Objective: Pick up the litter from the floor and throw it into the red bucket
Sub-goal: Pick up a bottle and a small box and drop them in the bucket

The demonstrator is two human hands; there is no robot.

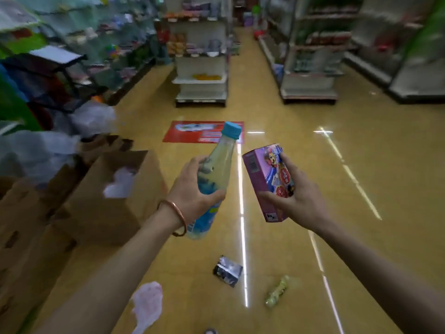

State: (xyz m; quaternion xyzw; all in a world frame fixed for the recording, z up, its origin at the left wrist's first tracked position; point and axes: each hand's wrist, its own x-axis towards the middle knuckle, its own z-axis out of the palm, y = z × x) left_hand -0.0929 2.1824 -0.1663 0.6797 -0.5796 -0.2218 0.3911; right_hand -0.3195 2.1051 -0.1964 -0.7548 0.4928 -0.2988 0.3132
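bottle in left hand, carton in right

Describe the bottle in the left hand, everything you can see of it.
The bottle is clear plastic with a pale yellowish tint; whether that is liquid is unclear. A light blue cap closes it, and a blue label wraps its lower part. It is tilted, cap up and away from the person, in the air above the floor. The left hand grips its middle; nothing else touches it.
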